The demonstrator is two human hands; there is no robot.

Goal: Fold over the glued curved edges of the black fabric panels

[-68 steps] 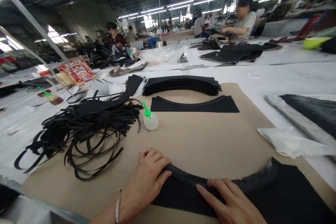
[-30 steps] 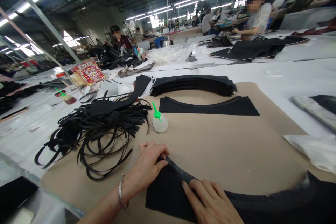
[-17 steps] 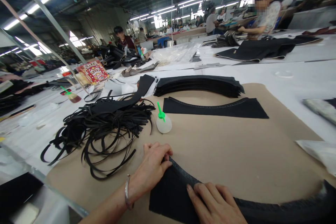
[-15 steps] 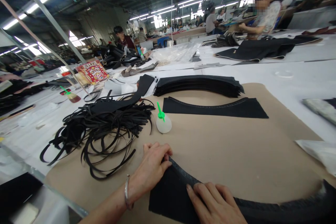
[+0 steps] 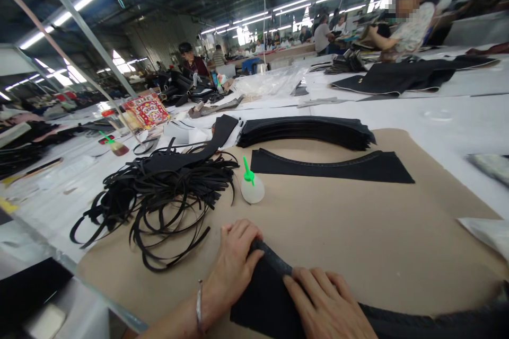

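Far left, beyond the left grip: small green-nozzled bottle with reddish-brown liquid, then red printed flat packet. Nearer, left of the left grip: tangled heap of thin black flexible strips, mostly on tan smooth flat mat. Silver-coloured metal bangle sits on the wrist just behind the left grip.

Left grip: thumb and curled fingers clamped on the upper left corner of black matte panel with concave folded edge. Panel lies under both grips, runs out of view lower right. Round milky squeeze bottle with bright green nozzle stands just beyond the left grip.

Right grip: fingers close together, pressed on the panel near that edge; can't tell if thumb pinches it. Beyond it, second black curved-edge panel; behind that, thick stack of black curved pieces. Far right of the right grip: crumpled white sheet.
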